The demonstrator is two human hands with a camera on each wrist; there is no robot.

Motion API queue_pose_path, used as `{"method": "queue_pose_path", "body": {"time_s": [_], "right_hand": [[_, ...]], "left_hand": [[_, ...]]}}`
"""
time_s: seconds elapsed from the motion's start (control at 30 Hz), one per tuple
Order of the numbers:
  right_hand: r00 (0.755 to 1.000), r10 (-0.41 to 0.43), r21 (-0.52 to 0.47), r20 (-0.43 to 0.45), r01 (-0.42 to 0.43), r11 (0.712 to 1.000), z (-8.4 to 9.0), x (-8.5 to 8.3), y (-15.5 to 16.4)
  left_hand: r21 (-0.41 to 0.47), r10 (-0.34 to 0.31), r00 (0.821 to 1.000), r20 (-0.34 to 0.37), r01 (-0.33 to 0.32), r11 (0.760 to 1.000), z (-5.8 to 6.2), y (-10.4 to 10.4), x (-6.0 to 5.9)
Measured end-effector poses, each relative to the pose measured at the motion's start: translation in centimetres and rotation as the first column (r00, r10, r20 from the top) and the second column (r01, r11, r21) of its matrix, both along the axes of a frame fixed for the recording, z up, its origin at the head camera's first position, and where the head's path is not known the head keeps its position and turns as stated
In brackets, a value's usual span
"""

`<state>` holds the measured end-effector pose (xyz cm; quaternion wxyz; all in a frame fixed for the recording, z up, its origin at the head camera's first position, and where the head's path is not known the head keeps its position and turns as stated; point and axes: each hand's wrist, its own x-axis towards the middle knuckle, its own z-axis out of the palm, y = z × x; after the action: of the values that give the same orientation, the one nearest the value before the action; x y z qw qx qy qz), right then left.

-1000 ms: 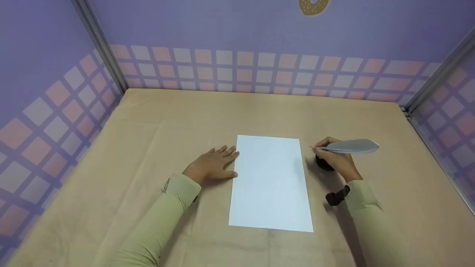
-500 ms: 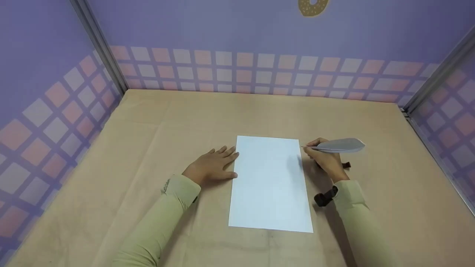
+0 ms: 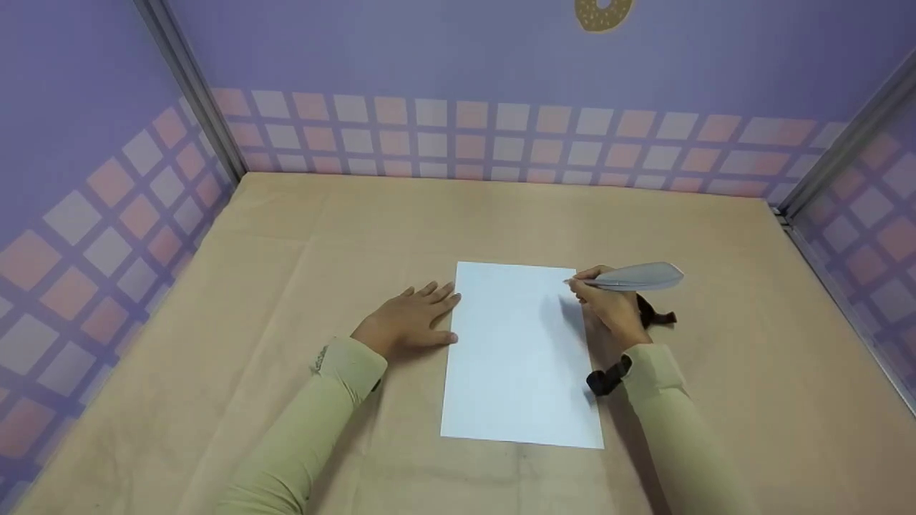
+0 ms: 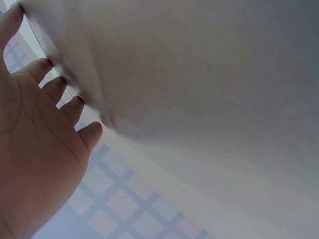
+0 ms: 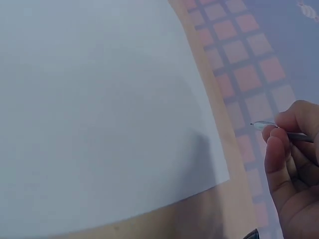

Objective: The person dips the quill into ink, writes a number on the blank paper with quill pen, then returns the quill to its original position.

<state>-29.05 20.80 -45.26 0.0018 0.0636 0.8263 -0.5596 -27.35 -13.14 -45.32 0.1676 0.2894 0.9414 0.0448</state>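
The counter [image 3: 236, 300] is covered in a tan sheet with faint creases and sits inside a booth of lilac walls [image 3: 429, 50]. A band of pink and white squares [image 3: 501, 136] runs along the walls just above the counter, and grey metal posts [image 3: 189, 79] stand at the two far corners. A doughnut picture [image 3: 605, 11] is fixed high on the back wall. A blank white paper [image 3: 519, 357] lies flat near the middle, long side running away from the person. The left hand [image 3: 408, 322] rests palm down just beside the paper's left edge, fingers straight and slightly spread. The right hand [image 3: 608, 307] holds a grey quill pen [image 3: 633, 277], fingers pinched on its shaft, the tip over the paper's far right corner. A small dark object [image 3: 658, 317] sits just behind that hand.
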Motion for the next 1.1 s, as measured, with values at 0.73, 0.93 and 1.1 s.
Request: {"method": "queue_pose_path", "body": {"time_s": [0.73,0.93,1.1], "right_hand": [[0.989,-0.067,-0.051,-0.135,0.060,0.997,-1.2,-0.5,-2.0],[0.989,-0.109,-0.075,-0.101,0.102,0.992,-1.3,-0.6,-2.4],[0.988,-0.129,-0.063,-0.083,0.124,0.990,-1.3,-0.9,-2.8]], "left_hand": [[0.007,-0.007,1.000,-0.007,0.007,1.000,0.1,0.1,0.1],[0.011,-0.012,1.000,-0.002,0.012,1.000,0.4,0.1,0.2],[0.022,-0.014,1.000,-0.004,0.015,1.000,0.3,0.1,0.2]]}}
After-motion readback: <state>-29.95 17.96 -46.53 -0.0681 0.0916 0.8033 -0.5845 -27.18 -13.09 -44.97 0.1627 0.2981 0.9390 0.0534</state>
